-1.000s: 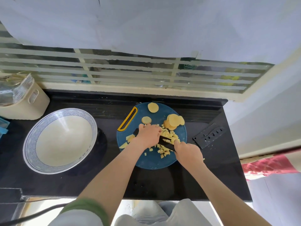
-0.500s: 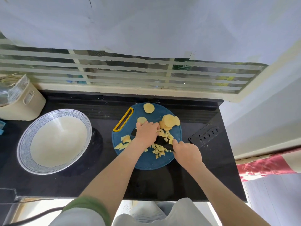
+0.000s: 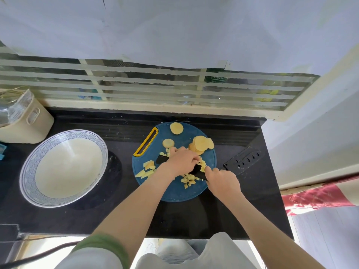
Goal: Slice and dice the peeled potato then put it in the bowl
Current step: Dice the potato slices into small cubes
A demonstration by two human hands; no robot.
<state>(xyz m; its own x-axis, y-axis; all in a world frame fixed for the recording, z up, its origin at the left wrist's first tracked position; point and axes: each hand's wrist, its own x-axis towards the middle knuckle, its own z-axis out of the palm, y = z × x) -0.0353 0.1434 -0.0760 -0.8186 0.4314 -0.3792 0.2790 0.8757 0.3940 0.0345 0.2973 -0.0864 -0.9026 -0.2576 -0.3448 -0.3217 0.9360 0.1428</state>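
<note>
On a round blue cutting board (image 3: 174, 193) on the black tabletop (image 3: 97, 216), my right grip (image 3: 223, 181) curls round the handle of the black knife (image 3: 198, 169) while my left grip (image 3: 182, 162) lies bent over its blade (clasping or merely pressing, I cannot tell), diced potato (image 3: 189, 179) beneath, round slices (image 3: 201, 145) just beyond, white bowl (image 3: 58, 171) well apart to the left.

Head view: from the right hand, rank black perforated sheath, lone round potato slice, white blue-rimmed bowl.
1. Black perforated sheath, just right of the right hand.
2. Lone round potato slice, far edge of blue board.
3. White blue-rimmed bowl, far left.
</note>
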